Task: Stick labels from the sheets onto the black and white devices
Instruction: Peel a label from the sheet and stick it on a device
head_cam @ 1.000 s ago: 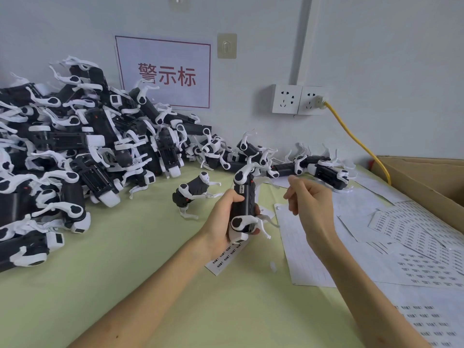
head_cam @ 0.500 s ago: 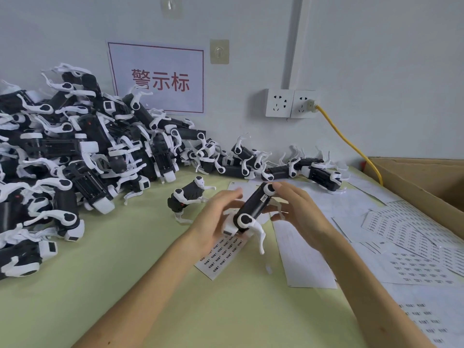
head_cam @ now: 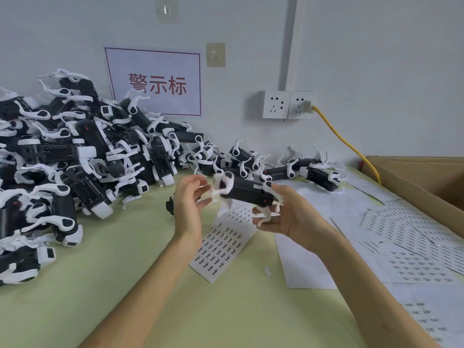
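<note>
- While held clear above the worktop at frame centre, one black and white device lies roughly level, its white end towards the left.
- Right hand: palm up, grip pinching the device's right end, thumb on top and fingers curled beneath.
- Left hand: grip spread and loose, fingers just beside the device's white end; blur prevents telling whether they touch it.
- Label sheet: flat on the worktop directly below both hands, rows of printed labels visible.
- Further sheets: overlapping at right of frame, beside a cardboard box.
- Pile of devices: heaped at left of frame, thinning into a row along the wall towards centre right.
- Yellow cable: plugged into a socket, running down to the box's far edge.
</note>
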Available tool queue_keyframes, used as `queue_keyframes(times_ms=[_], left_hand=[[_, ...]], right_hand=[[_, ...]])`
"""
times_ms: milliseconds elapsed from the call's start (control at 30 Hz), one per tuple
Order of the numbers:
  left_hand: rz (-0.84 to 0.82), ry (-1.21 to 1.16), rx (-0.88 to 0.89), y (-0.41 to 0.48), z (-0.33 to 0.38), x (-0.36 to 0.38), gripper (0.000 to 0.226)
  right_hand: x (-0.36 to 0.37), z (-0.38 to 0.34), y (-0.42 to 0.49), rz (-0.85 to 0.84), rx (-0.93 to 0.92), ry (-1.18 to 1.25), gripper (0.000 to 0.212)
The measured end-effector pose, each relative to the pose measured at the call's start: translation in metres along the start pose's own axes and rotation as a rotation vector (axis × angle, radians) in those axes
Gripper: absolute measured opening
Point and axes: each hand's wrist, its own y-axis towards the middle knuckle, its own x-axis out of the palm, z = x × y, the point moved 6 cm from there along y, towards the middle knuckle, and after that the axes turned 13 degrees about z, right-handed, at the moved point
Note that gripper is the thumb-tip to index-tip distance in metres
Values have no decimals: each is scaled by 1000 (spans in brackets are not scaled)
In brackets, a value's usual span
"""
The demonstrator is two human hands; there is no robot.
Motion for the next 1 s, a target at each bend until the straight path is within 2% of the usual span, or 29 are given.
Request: queue_keyframes(times_ms=[67,133,233,267,333,367,433,533,667,800,900,1000], left_hand=[[70,220,158,6,4,-6,15],[124,361,261,12,3,-13,19],[222,521,391,19,6,-23,29],[262,588,442,20,8,-26,31],[329,692,503,24,9,-32,35],[344,714,491,27,7,-34,40],[347,717,401,34,-1,-38,49],[329,673,319,44,-11,-45,51],[297,653,269,50,-17,-51,46],[243,647,271,53,-19,-50,33],[215,517,193,46,-15,-44,34],[173,366,119,36,-12,-33,33]], right_hand=[[-9,1,3,102,75,219,49],[-26,-6,5,184,39,435,53],[-68,-39,2,248,-174,835,55],[-86,-52,-3,268,-281,894,58],[-122,-71,-14,400,-465,843,59],[-138,-73,-18,507,-500,782,59],[-152,-63,-19,648,-448,721,56],[-136,-44,-9,603,-279,737,49],[-110,-44,-3,594,-256,400,39],[-80,-47,-3,573,-431,-148,29],[-55,-40,-3,529,-580,-526,25],[-32,-24,0,399,-591,-750,26]])
